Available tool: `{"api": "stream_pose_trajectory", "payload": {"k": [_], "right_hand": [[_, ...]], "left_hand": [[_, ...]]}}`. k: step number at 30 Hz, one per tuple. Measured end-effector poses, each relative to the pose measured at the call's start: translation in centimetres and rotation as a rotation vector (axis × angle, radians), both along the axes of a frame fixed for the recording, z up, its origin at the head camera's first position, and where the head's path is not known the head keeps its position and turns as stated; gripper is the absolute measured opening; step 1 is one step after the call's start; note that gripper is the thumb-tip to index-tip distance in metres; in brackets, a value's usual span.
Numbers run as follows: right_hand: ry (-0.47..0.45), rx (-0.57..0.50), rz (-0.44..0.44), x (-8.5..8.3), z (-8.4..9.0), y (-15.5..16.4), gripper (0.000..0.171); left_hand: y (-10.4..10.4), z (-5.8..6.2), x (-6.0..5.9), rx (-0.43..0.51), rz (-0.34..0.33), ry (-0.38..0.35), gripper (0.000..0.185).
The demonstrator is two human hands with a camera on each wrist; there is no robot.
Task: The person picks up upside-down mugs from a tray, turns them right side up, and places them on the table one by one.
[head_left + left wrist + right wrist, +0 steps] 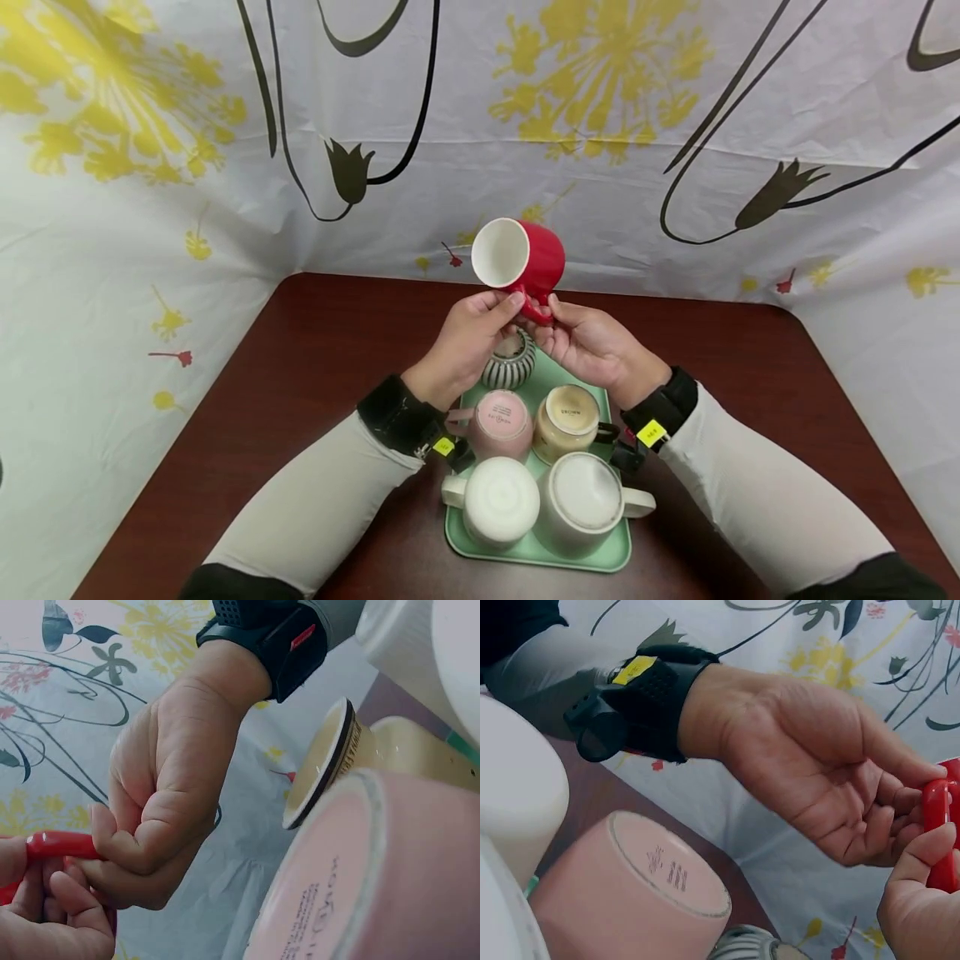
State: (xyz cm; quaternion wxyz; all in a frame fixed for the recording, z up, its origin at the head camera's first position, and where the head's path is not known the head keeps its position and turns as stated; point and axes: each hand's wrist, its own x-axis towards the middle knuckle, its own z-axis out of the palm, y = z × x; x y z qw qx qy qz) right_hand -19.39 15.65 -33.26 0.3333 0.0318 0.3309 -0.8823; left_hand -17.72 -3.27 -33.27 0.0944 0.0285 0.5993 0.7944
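Note:
A red mug (546,257) with a white inside is held up beyond the far end of a green tray (540,562), tilted on its side, its mouth facing left and its handle pointing down. My left hand (467,340) pinches the red handle between thumb and fingers from the left. From the right, my right hand (600,348) pinches the same handle, its thumb against it. Below the hands, on the tray's far end, stands a striped, ribbed cup (510,365), partly covered by the left hand. In the right wrist view the red handle (934,806) sits between both hands' fingertips.
Upside down on the tray are a pink mug (501,423), a cream mug (566,421) with a dark handle, a white mug (500,500) and a larger white mug (583,500). A dark brown table (360,333) lies underneath, with a flower-patterned sheet (450,108) behind it.

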Motion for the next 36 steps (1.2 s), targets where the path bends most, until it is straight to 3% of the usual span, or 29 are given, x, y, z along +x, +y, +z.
{"api": "stream_pose_trajectory", "payload": {"k": [6, 9, 15, 20, 25, 31, 36], "right_hand": [[0.213, 0.332, 0.016, -0.1, -0.7, -0.5, 0.025], [0.264, 0.447, 0.027, 0.0, -1.0, -0.8, 0.028], [0.292, 0.507, 0.025, 0.0, -0.9, -0.8, 0.022], [0.333, 0.547, 0.062, 0.0, -0.9, -0.7, 0.021], [0.461, 0.699, 0.091, 0.4, -0.2, 0.2, 0.038], [0.638, 0.906, 0.073, 1.0, 0.4, 3.1, 0.046], [0.754, 1.182, 0.037, 1.7, -0.7, 5.8, 0.047]], "left_hand": [[0.1, 0.0, -0.1, 0.02, 0.018, 0.004, 0.028], [0.1, 0.0, 0.0, -0.013, 0.003, 0.001, 0.03], [0.0, 0.2, 0.1, -0.088, -0.029, 0.033, 0.031], [-0.3, 0.6, 0.0, -0.115, -0.016, 0.031, 0.031], [-1.1, 0.9, -0.2, -0.198, 0.002, 0.056, 0.029], [-3.2, 0.9, -1.0, -0.245, 0.073, 0.049, 0.027], [-5.7, -0.4, -1.9, -0.342, 0.169, 0.038, 0.028]]}}
